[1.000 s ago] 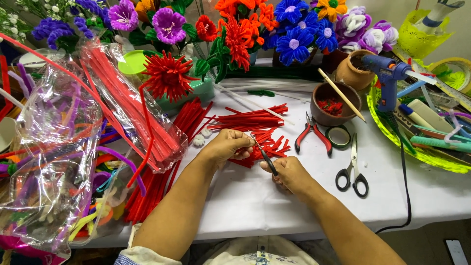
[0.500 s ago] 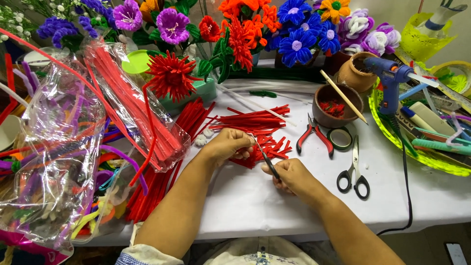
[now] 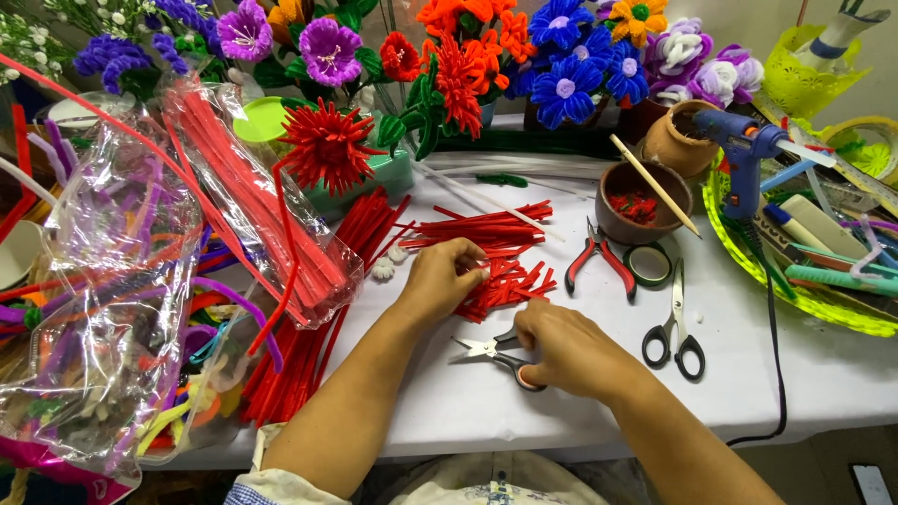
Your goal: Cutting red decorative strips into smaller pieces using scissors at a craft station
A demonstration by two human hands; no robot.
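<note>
My left hand [image 3: 441, 277] lies on a pile of short cut red pipe cleaner pieces [image 3: 513, 283] in the middle of the white table [image 3: 449, 402], with its fingers curled over them. Just below it, my right hand [image 3: 566, 348] rests low on the table, fingers on the handle of small scissors [image 3: 482, 348]. The scissors lie flat, their blades slightly apart and pointing left. Longer red pipe cleaner lengths [image 3: 486, 229] lie behind the pile.
Red-handled pliers [image 3: 599, 264], a green tape roll [image 3: 647, 265] and black scissors [image 3: 675, 329] lie to the right. Behind are a brown bowl [image 3: 644, 201], a blue glue gun [image 3: 744, 148] on a yellow-green tray [image 3: 823, 301] and pipe cleaner flowers [image 3: 458, 65]. Clear bags of pipe cleaners [image 3: 253, 210] fill the left.
My right hand has come down and toward me with the small scissors, which now lie on the table. My left hand stays on the red pieces.
</note>
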